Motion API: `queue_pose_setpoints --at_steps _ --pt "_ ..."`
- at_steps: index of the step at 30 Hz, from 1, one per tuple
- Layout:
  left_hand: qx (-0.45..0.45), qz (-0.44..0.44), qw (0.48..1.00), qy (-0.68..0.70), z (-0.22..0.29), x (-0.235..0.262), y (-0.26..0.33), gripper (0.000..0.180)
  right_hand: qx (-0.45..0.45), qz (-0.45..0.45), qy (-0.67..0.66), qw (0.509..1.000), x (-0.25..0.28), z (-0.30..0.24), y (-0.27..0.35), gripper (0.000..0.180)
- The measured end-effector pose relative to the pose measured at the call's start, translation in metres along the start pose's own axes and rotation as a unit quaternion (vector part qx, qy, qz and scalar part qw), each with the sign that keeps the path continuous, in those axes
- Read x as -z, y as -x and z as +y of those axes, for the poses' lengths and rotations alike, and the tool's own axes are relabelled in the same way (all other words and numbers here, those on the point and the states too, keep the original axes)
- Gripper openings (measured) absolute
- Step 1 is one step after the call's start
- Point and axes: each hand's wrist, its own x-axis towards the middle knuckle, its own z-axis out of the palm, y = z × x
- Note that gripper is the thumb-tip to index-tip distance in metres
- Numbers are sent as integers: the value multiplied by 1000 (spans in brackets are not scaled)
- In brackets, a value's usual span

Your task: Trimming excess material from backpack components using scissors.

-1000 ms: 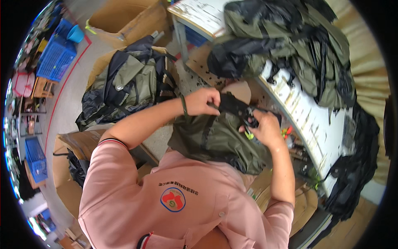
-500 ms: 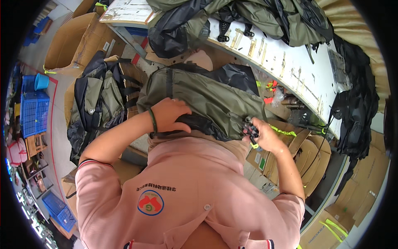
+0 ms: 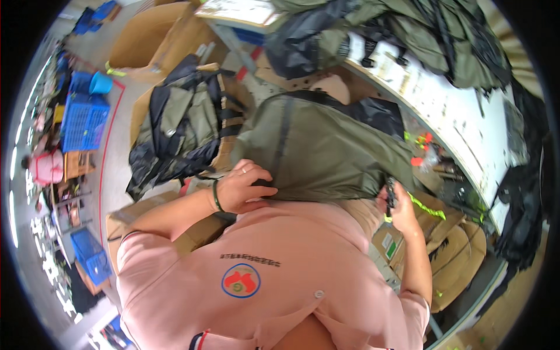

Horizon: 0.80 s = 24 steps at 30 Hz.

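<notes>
A large olive-green fabric bag piece (image 3: 326,146) with a black seam strip and black panels lies across my lap. My left hand (image 3: 242,186), wearing a ring and a dark wristband, has its fingers curled over the near left edge of the fabric. At the near right corner, my right hand (image 3: 399,204) is closed round a small black tool (image 3: 390,195), possibly thread snips; its tip is too blurred to make out. A bright yellow-green cord (image 3: 429,207) runs beside that hand.
A white worktable (image 3: 466,131) at the right bears a heap of olive and black bags (image 3: 402,29). More bags (image 3: 186,116) lie over a carton at the left. Cardboard boxes (image 3: 461,262) stand at my right. Far left are blue crates (image 3: 86,122) and a person in pink (image 3: 46,166).
My left hand has moved down to the fabric's near edge, and the olive fabric now lies flatter, with its black lower part out of sight. The whole view has shifted.
</notes>
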Motion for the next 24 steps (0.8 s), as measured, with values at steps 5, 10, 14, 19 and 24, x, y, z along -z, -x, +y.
queue_pose_setpoints --at_steps 5,10,14,19,24 --pt "114 50 987 101 0 -8 33 21 7 17 52 999 0 0 4 16" --pt "139 97 983 66 2 -7 29 37 -69 4 22 997 -4 -22 4 16" --pt "97 70 992 35 1 -9 21 39 -27 3 31 999 -4 -14 2 17" --pt "14 69 995 75 -16 -19 11 28 -26 -4 37 999 0 -15 -1 18" --pt "271 60 821 499 -24 -4 -29 19 115 60 247 960 -4 -68 -11 28"
